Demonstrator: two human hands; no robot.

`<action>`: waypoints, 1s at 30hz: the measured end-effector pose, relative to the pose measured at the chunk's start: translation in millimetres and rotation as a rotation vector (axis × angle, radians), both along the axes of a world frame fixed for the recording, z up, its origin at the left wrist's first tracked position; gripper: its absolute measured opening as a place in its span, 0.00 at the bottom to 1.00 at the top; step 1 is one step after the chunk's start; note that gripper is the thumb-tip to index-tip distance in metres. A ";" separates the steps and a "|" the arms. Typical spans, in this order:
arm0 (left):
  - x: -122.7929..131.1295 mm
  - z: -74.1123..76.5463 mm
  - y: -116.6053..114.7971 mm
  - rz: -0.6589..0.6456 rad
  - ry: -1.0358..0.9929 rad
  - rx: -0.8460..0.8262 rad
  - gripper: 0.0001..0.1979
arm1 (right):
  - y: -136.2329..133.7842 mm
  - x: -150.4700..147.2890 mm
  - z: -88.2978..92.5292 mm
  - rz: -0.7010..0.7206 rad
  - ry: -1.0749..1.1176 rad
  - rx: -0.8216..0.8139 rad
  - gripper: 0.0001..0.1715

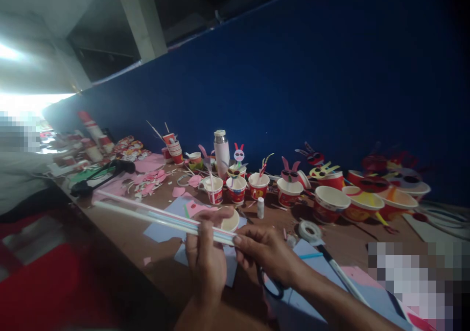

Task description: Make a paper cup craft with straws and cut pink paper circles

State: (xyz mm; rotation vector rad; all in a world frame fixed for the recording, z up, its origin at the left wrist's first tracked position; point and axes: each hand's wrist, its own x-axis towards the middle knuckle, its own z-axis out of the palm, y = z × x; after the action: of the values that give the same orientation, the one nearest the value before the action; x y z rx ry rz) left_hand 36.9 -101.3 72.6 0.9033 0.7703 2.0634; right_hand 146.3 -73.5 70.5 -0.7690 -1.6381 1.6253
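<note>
A bundle of long, thin sticks or straws (165, 219), white, pink and pale blue, slants across in front of me over the table. My left hand (206, 255) is wrapped around it close to the near end. At that near end, my right hand (266, 250) pinches the tips between thumb and fingers. Beneath the right hand shows part of a dark scissors handle (272, 287). Behind my hands lies a round pale lid or cup (229, 221), partly hidden, and sheets of pale blue paper (161, 228) spread under the bundle.
Paper cups (237, 194) with animal-shaped cutouts line the blue wall (275, 86). A thermos (221, 152), a small white bottle (260, 207) and a tape roll (310, 231) stand or lie nearby. Pink paper scraps (150, 181) lie left; a person's sleeve (25, 169) is at far left.
</note>
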 end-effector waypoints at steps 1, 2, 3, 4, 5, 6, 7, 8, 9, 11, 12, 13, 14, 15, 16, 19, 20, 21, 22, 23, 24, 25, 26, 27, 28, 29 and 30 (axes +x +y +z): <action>-4.7 -2.5 -3.7 -0.039 0.045 -0.032 0.07 | 2.0 3.8 0.9 0.014 -0.003 0.003 0.21; -11.5 -5.3 -8.0 -0.081 0.107 -0.076 0.08 | 4.0 8.3 2.7 0.032 -0.011 0.009 0.20; -20.6 -8.2 -12.8 -0.143 0.178 -0.148 0.10 | 5.6 13.5 5.5 0.052 -0.027 0.020 0.20; -31.8 -10.8 -17.8 -0.219 0.247 -0.240 0.10 | 6.7 19.1 9.3 0.076 -0.049 0.037 0.19; -44.6 -12.7 -22.5 -0.295 0.302 -0.339 0.11 | 7.1 24.8 13.9 0.108 -0.081 0.064 0.18; -58.2 -13.5 -26.8 -0.368 0.338 -0.433 0.12 | 6.6 30.3 19.0 0.152 -0.123 0.099 0.18; -71.5 -13.0 -30.6 -0.438 0.347 -0.521 0.14 | 5.5 35.1 24.0 0.211 -0.171 0.145 0.18; -83.7 -11.2 -33.8 -0.503 0.336 -0.594 0.17 | 3.8 39.0 28.6 0.273 -0.228 0.207 0.18; -93.6 -8.3 -36.4 -0.554 0.318 -0.643 0.18 | 1.8 41.7 32.2 0.321 -0.292 0.294 0.18; -104.2 -0.3 -40.3 -0.661 0.310 -0.721 0.18 | -1.9 43.0 35.5 0.373 -0.422 0.493 0.16; -104.2 3.8 -41.6 -0.721 0.332 -0.764 0.17 | -3.4 41.7 34.9 0.375 -0.477 0.590 0.15; -101.1 7.3 -42.4 -0.779 0.373 -0.802 0.17 | -4.5 39.4 33.2 0.366 -0.524 0.668 0.15; -95.3 10.1 -42.7 -0.835 0.431 -0.832 0.17 | -5.3 36.4 30.7 0.358 -0.559 0.720 0.15; -87.8 11.8 -42.4 -0.900 0.490 -0.854 0.16 | -6.0 33.1 27.9 0.356 -0.584 0.749 0.14; -79.5 12.5 -41.5 -0.995 0.537 -0.858 0.16 | -6.5 29.9 25.2 0.351 -0.601 0.767 0.14; -56.9 10.0 -37.5 -1.166 0.626 -0.841 0.15 | -7.0 23.7 20.3 0.343 -0.612 0.766 0.12; -51.9 8.1 -36.1 -1.171 0.643 -0.841 0.15 | -6.6 23.0 19.8 0.345 -0.604 0.759 0.12; -48.3 5.9 -34.8 -1.153 0.656 -0.844 0.15 | -5.8 22.8 19.6 0.344 -0.597 0.756 0.12; -46.0 3.5 -33.6 -1.128 0.669 -0.846 0.15 | -4.7 22.9 19.4 0.345 -0.591 0.755 0.12; -44.9 1.1 -32.6 -1.105 0.677 -0.849 0.15 | -3.3 23.2 19.2 0.346 -0.591 0.752 0.13; -44.6 -1.2 -31.6 -1.086 0.681 -0.851 0.15 | -1.6 23.6 18.8 0.345 -0.595 0.743 0.13; -44.8 -3.3 -30.8 -1.073 0.684 -0.856 0.15 | 0.3 23.9 18.2 0.347 -0.597 0.719 0.14; -45.4 -4.9 -30.1 -1.061 0.685 -0.857 0.14 | 2.5 24.1 17.5 0.356 -0.592 0.677 0.14; -46.3 -6.1 -29.4 -1.048 0.682 -0.850 0.14 | 4.8 24.1 16.6 0.368 -0.576 0.617 0.15; -47.3 -6.9 -28.7 -1.028 0.668 -0.838 0.14 | 7.2 24.0 15.8 0.366 -0.546 0.550 0.17; -48.4 -7.4 -27.9 -1.001 0.640 -0.820 0.13 | 9.6 23.8 15.0 0.348 -0.507 0.486 0.19; -49.7 -7.6 -27.2 -0.974 0.598 -0.800 0.13 | 11.8 23.6 14.3 0.308 -0.463 0.436 0.20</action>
State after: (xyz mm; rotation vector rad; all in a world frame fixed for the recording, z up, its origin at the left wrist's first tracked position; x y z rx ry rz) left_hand -12.8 -128.5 65.0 1.0940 1.0522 0.5425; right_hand 169.9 -61.7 84.8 -0.7197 -2.4397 1.2577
